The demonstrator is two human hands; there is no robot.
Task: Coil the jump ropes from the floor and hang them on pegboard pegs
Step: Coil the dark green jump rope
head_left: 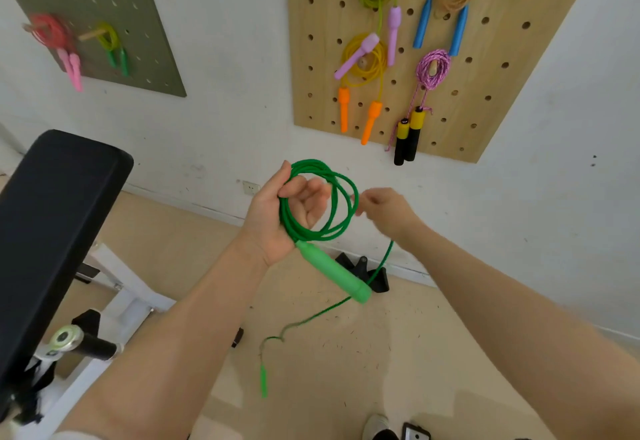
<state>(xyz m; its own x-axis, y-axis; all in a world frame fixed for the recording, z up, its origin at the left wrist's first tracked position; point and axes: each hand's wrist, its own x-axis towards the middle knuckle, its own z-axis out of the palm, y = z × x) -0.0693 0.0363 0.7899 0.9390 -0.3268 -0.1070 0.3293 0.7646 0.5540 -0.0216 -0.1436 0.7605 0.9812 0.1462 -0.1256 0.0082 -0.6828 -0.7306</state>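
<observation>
Gripping green rope (313, 204) coils, left hand (280, 211); right hand (388, 211) pinches its strand.

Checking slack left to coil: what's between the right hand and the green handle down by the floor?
Head view: only loose green rope, running from the right hand down to the far handle. No other object lies on that stretch.

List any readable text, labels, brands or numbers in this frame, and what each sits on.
None readable.
Black-and-yellow handles on the wooden pegboard: small pale marks near the top of the black grips, too small to read.
Round cap on the bench frame: a dark mark, blurred.
Green jump rope, its handle: no print visible.
</observation>
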